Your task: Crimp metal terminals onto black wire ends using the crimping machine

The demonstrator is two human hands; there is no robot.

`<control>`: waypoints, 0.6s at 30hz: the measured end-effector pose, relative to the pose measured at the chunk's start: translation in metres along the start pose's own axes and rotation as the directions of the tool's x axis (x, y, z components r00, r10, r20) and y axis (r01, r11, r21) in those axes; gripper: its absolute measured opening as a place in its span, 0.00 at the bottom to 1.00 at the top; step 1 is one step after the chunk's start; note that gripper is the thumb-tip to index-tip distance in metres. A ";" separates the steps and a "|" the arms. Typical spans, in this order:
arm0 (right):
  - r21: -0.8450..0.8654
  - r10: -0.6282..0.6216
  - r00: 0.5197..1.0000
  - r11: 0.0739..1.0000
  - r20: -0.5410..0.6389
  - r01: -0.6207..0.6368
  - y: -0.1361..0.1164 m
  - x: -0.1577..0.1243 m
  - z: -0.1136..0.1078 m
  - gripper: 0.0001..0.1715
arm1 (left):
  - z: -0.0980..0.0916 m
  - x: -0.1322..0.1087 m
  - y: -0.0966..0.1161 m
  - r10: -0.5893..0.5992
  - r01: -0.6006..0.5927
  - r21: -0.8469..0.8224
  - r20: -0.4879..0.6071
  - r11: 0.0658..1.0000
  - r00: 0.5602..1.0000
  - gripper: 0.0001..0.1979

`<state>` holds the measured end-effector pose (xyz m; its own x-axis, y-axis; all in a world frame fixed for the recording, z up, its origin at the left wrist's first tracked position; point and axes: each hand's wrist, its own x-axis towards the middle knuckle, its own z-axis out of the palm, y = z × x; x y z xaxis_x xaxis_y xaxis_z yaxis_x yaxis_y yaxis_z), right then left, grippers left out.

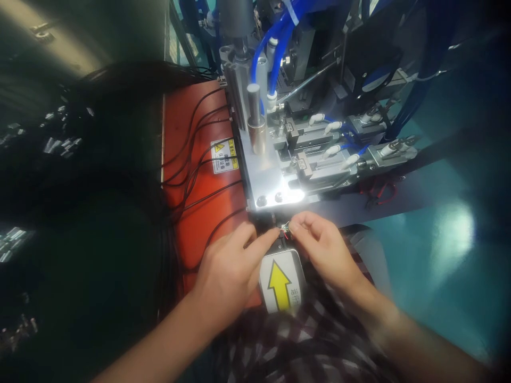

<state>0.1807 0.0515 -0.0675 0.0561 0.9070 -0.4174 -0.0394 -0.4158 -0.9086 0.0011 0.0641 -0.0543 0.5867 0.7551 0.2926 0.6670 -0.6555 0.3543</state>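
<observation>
Just below the front edge of a brightly lit metal machine block (259, 170), both hands meet around a small bunch of thin wires (285, 230), whitish with a bit of red. My right hand (319, 239) pinches the wires between thumb and fingertips. From the other side, my left hand (231, 266) reaches in with one finger stretched to the wires and its other fingers curled; what it grips, if anything, is hidden. Directly under the fingertips lies a dark metal piece, followed by a white plate with a yellow arrow (279, 284).
An orange surface (195, 138) on the left carries black cables and a warning label (224, 156). Blue air hoses (279, 48) and pneumatic cylinders (335, 170) fill the machine's right side. Red-handled pliers or cutters (385, 192) are at the right, near a teal floor (447, 266).
</observation>
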 end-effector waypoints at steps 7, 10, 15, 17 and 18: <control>0.070 0.073 0.997 0.995 0.025 -0.075 -0.003 -0.002 0.004 0.15 | 0.001 0.000 0.000 -0.010 0.009 -0.007 -0.007 1.000 1.000 0.16; -0.013 0.022 0.998 1.000 -0.051 -0.022 -0.004 -0.001 0.006 0.13 | 0.001 0.001 0.001 -0.007 0.007 -0.009 -0.009 1.000 1.000 0.16; 0.160 0.117 0.988 0.978 0.102 -0.133 -0.003 0.000 0.004 0.16 | 0.001 0.002 0.001 -0.001 0.001 -0.019 -0.006 1.000 1.000 0.16; 0.145 0.114 0.989 0.981 0.094 -0.127 -0.002 0.000 0.003 0.16 | 0.001 0.002 0.001 0.005 -0.005 -0.027 -0.003 1.000 1.000 0.16; 0.105 0.101 0.993 0.989 0.065 -0.108 -0.002 -0.001 0.003 0.15 | 0.002 0.002 0.001 0.004 -0.004 -0.029 -0.003 1.000 1.000 0.16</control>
<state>0.1779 0.0520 -0.0651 -0.0134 0.8626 -0.5058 -0.1502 -0.5018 -0.8518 0.0035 0.0645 -0.0549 0.5881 0.7523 0.2969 0.6508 -0.6582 0.3785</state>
